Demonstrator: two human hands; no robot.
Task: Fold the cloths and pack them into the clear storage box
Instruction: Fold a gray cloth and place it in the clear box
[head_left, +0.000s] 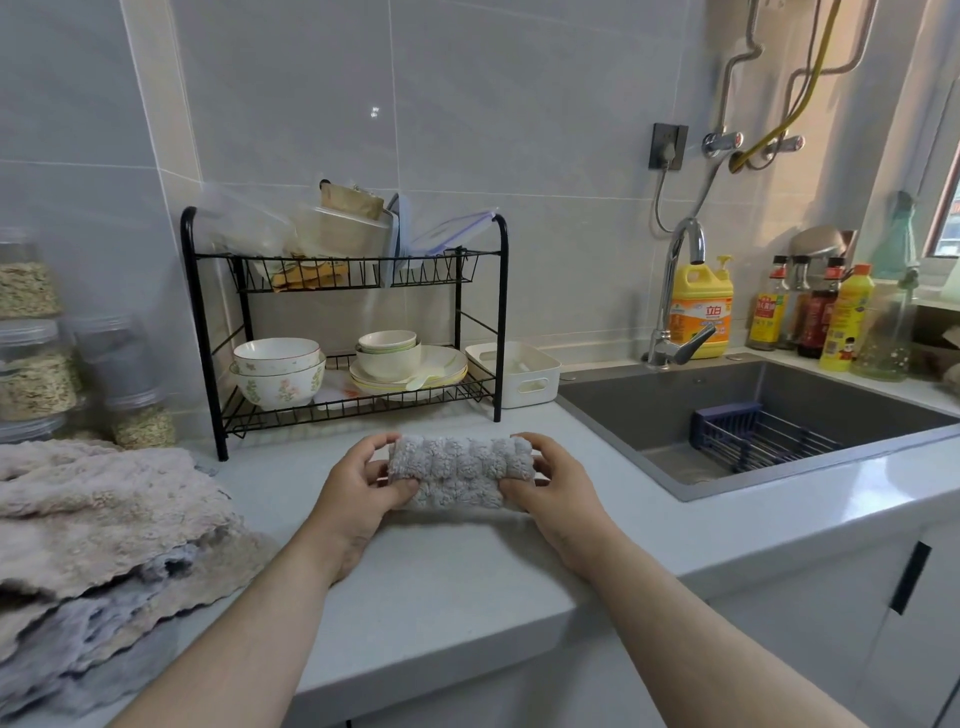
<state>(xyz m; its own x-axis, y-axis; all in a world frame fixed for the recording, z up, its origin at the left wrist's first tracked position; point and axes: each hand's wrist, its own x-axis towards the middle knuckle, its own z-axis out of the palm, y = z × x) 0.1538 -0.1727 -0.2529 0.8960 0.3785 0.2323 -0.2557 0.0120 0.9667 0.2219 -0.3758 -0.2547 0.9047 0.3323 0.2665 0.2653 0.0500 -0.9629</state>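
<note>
Grey cloth (461, 470), folded into a thick bundle, sits on the counter (467, 582) in front of the dish rack (343, 332). Left hand (358, 491) and right hand (553, 486) each grip one end, thumbs on top. More cloths (104, 545) lie piled at far left.

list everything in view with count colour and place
folded cloth: one, grey, between both hands
cloth pile: one, beige and grey, left
rack: one, black, counter back
bowls: two stacks, white, rack's lower shelf
plates: one stack, cream, lower shelf
containers: several, clear, rack's top shelf
basket: one, white, right of rack
sink: one, grey, right
tap: one, chrome, behind sink
drainer: one, blue, in sink
detergent: one, yellow, behind tap
bottles: several, mixed, right of detergent
jars: several, clear, far left
left hand: one, grips cloth's left end
right hand: one, grips cloth's right end
</note>
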